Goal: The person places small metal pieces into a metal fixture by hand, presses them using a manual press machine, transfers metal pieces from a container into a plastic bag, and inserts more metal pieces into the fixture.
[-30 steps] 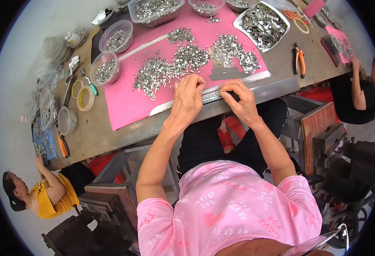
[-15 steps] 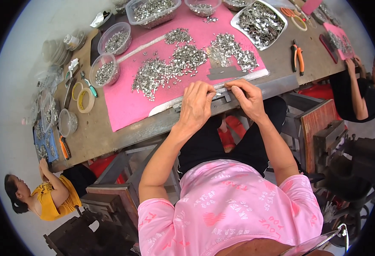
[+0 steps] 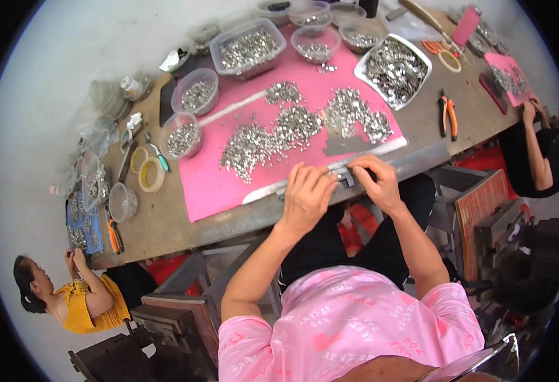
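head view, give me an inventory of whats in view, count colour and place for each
workbench: one, brown-grey, across the view
large mat: one, pink, on the workbench
small metal pieces: too many to count, silver, heaped on the large mat
tray: one, white, mat's upper right
plastic tubs: several, clear, along mat's top and left
tape rolls: three, yellowish, two left, one upper right
pliers: one, black and orange, right of mat
teal-handled tool: one, left of mat
scissors: one, orange, upper right
co-workers: two, yellow clothing far left, black far right
metal fixture: one, grey, between the hands
left hand: one, bare, bench edge
right hand: one, bare, bench edge
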The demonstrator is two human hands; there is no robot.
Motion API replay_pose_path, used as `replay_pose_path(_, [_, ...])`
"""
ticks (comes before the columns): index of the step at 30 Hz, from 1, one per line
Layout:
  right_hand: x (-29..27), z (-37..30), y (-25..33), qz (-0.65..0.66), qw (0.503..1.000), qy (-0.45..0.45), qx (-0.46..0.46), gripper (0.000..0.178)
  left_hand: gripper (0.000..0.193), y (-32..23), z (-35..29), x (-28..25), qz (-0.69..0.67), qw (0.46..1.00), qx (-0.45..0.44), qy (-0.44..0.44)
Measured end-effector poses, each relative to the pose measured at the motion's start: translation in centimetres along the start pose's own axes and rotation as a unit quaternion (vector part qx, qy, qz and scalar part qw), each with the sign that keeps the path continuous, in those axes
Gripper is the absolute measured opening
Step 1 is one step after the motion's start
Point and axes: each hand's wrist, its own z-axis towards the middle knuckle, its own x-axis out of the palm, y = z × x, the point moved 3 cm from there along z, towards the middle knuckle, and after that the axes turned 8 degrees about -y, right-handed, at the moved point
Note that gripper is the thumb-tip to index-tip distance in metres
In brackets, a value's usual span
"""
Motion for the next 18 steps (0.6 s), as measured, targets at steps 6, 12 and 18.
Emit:
replay_pose_path(6, [0.5,5.0,2.4,-0.106,0.979,0.007,-0.171,0.011,0.026,0.6,0.7,-1.1,0.002,0.998,-0.045,0.034])
replay_pose_path(12, [5.7,15.1,-1.0,-0.154,0.97,0.06,-0.177,0.012,0.024,10.4,6.4,-2.0,0.059,0.997,-0.025,-0.032])
replay_pose_path(18, [11.9,19.1,-4.4,-0.225,0.955,0.045,-0.189,0.019,0.022,17.8,9.9,0.5,0.125,0.985,-0.11,-0.046])
